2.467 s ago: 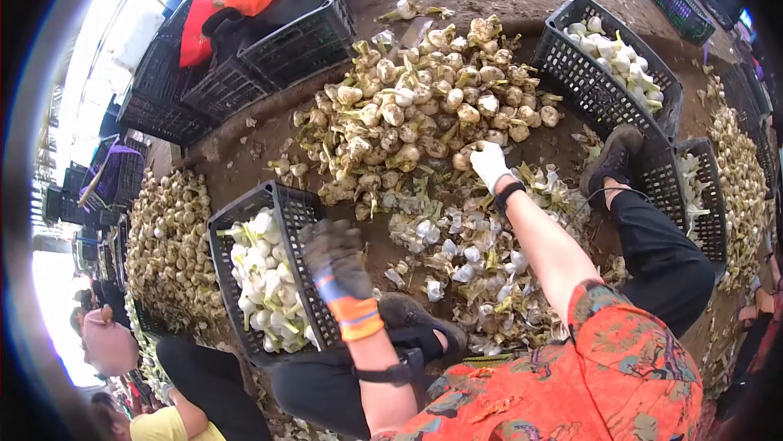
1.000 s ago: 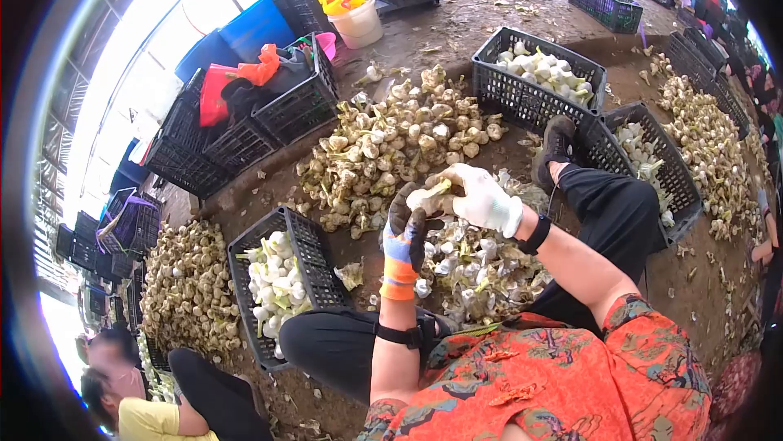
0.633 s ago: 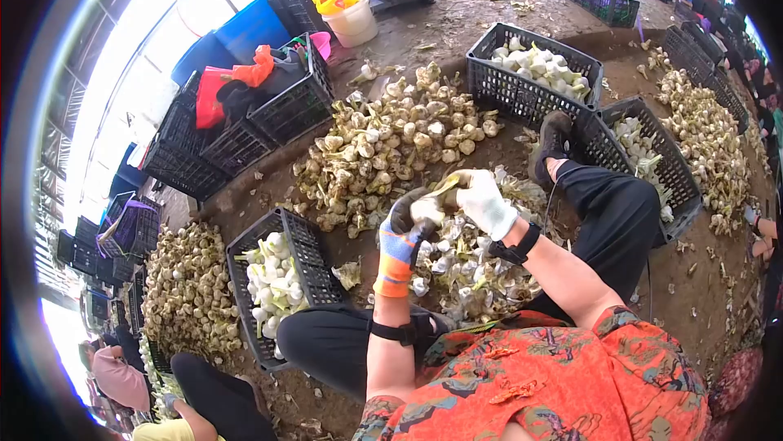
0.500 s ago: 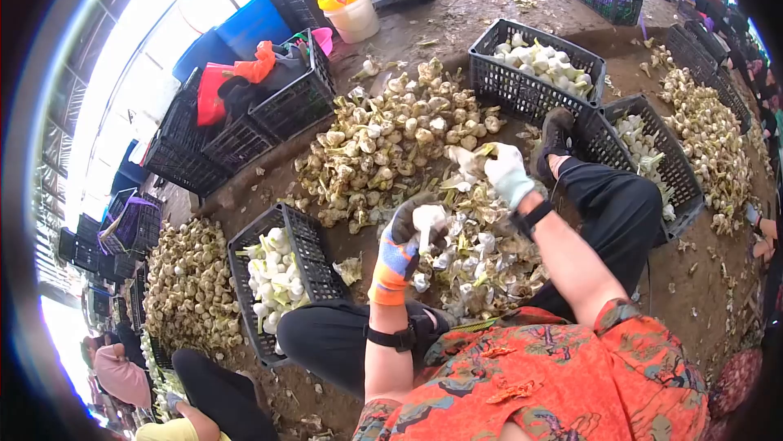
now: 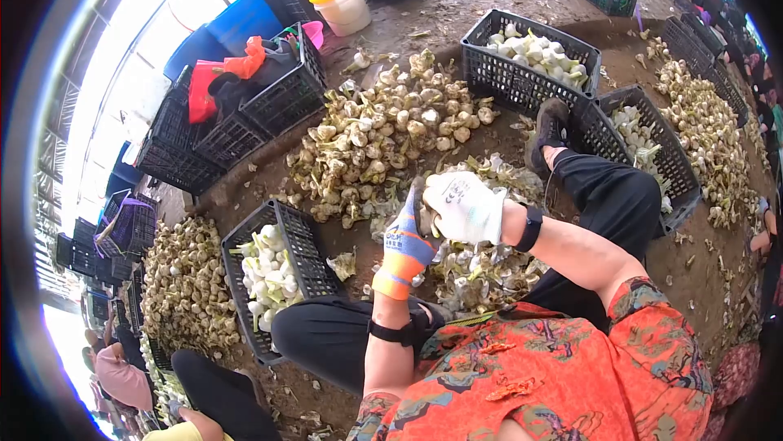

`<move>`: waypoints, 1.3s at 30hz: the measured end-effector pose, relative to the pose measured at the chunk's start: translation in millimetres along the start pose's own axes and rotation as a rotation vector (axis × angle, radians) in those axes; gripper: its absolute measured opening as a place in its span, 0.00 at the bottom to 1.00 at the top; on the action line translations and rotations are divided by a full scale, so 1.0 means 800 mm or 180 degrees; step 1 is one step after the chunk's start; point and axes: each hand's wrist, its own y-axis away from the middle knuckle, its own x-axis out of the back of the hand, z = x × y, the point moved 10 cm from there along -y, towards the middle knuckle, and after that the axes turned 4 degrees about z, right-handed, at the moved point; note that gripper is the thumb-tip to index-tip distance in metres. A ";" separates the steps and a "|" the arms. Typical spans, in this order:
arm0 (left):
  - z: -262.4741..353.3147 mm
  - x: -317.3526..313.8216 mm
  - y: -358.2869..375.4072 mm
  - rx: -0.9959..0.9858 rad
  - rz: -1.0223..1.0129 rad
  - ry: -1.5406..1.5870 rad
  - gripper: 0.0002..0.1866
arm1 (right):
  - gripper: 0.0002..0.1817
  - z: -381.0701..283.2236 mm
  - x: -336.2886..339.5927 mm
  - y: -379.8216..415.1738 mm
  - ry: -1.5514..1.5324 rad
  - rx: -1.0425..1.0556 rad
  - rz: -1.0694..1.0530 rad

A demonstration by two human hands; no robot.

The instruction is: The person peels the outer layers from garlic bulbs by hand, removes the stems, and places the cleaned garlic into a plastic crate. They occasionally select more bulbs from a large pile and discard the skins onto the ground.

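My left hand, in a blue and orange glove with dark fingers, is closed with its thumb pointing up. My right hand, in a white glove, curls its fingers against the left one. Between them is a brownish garlic bulb, mostly hidden by the gloves. Below the hands lies a heap of loose garlic skins and scraps. Just beyond them is a large pile of unpeeled garlic bulbs.
A black crate holding white garlic stands by my left knee. Two more garlic crates, one ahead and one at right, flank my right foot. Other garlic piles lie left and right. A person sits at lower left.
My right hand has come down and left to meet my left hand. The white bulb that showed in my left hand is no longer visible there.
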 end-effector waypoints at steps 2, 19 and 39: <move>0.011 0.002 -0.001 -0.0260 0.0014 0.0061 0.42 | 0.09 0.007 0.000 -0.002 -0.0165 -0.0145 0.0076; -0.122 0.022 0.015 0.1269 0.1338 0.4374 0.19 | 0.08 0.114 -0.073 -0.006 -0.1139 -0.1484 0.1221; -0.278 0.128 0.076 0.2089 0.3795 0.4327 0.26 | 0.20 0.250 -0.466 -0.177 -0.1744 -0.2569 0.0145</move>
